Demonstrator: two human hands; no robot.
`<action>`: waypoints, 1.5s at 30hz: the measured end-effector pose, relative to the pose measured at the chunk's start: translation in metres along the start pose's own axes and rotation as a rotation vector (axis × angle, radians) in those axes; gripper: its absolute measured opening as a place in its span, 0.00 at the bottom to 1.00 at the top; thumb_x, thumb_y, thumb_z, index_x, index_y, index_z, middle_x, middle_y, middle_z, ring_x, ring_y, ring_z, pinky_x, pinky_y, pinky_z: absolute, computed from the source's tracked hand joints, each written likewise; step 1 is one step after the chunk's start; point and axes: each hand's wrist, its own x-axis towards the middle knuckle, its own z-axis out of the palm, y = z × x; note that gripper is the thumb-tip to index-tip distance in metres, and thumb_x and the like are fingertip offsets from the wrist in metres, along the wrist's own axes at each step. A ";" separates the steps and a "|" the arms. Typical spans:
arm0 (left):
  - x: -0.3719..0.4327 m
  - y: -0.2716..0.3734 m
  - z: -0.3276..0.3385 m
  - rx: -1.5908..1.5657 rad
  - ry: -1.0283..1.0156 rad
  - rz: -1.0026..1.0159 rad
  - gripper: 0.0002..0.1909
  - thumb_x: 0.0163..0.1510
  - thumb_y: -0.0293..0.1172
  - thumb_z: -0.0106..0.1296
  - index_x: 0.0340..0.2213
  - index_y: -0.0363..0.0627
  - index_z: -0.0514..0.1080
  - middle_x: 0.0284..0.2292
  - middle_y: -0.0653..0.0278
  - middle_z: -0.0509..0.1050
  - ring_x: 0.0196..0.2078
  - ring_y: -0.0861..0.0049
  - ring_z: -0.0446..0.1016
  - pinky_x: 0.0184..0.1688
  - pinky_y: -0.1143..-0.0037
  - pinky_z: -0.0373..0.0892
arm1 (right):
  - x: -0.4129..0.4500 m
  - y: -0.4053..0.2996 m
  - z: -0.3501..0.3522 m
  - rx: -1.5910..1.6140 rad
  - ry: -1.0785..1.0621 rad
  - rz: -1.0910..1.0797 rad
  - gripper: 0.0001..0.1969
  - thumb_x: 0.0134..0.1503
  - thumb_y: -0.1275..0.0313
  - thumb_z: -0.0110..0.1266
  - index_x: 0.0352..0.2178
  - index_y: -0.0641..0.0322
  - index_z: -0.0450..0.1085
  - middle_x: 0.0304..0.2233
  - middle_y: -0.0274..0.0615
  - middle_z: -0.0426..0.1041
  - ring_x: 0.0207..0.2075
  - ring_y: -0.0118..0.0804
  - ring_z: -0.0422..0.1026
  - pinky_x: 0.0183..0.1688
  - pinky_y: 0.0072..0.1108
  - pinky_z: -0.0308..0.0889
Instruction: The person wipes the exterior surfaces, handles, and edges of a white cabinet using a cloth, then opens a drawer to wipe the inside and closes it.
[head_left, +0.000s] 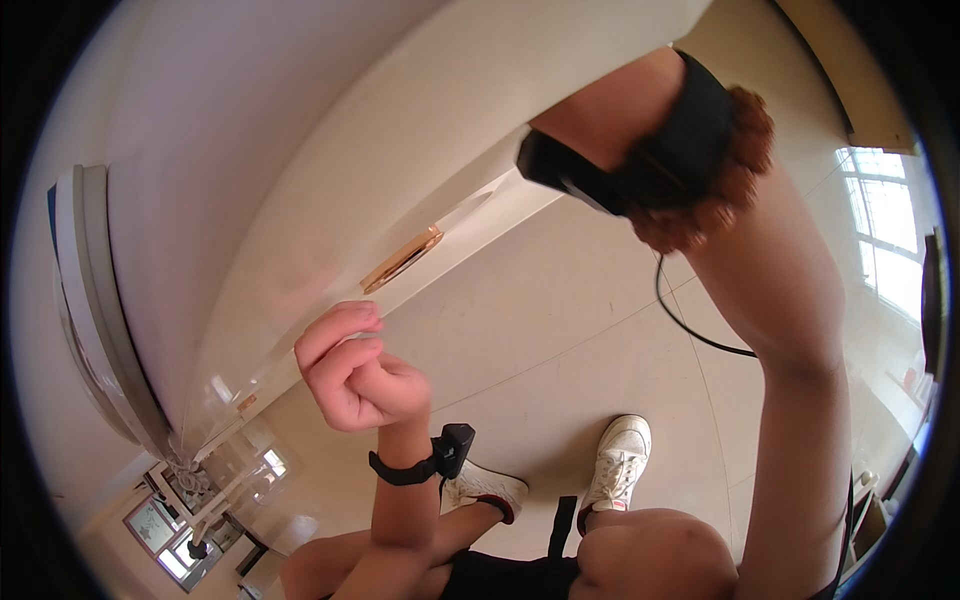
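Observation:
My left hand (364, 375) is curled into a loose fist, with nothing visible in it. It is close to the lower edge of a large, pale, glossy panel (315, 187); whether they touch I cannot tell. A gold-coloured fitting (401, 260) sits on the panel's underside, just above my fingers. My right forearm reaches up, and the right hand is hidden behind the panel. A black strap with a device (664, 150) and a brown, fluffy hair tie (739, 180) circle that arm. Another black strapped device (454, 450) is on my left wrist.
Pale floor tiles (570, 322) lie below, with my white shoes (619, 457) on them. A black cable (694, 330) hangs by my right arm. A brown furniture edge (847, 82) is at upper right. Bright window light (885, 217) shows at the right.

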 end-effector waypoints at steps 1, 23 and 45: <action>0.000 0.001 0.003 -0.006 0.008 0.005 0.09 0.52 0.13 0.36 0.29 0.35 0.67 0.34 0.49 0.76 0.28 0.66 0.74 0.27 0.74 0.72 | -0.004 -0.003 -0.004 -0.020 0.006 -0.001 0.10 0.53 0.74 0.57 0.24 0.60 0.61 0.23 0.37 0.62 0.25 0.33 0.65 0.27 0.22 0.60; 0.013 0.000 -0.009 0.042 0.042 0.048 0.08 0.53 0.14 0.38 0.30 0.32 0.68 0.32 0.48 0.76 0.27 0.65 0.74 0.30 0.72 0.77 | -0.001 -0.046 0.006 0.250 0.265 -0.148 0.12 0.44 0.77 0.58 0.20 0.59 0.59 0.19 0.43 0.58 0.21 0.45 0.61 0.25 0.30 0.61; 0.172 0.076 -0.048 -0.008 -0.111 -0.105 0.23 0.65 0.27 0.35 0.55 0.30 0.69 0.52 0.41 0.74 0.54 0.47 0.75 0.64 0.53 0.67 | -0.065 -0.135 0.006 0.650 -0.298 -0.024 0.08 0.45 0.72 0.66 0.29 0.60 0.75 0.39 0.38 0.71 0.37 0.40 0.73 0.33 0.33 0.73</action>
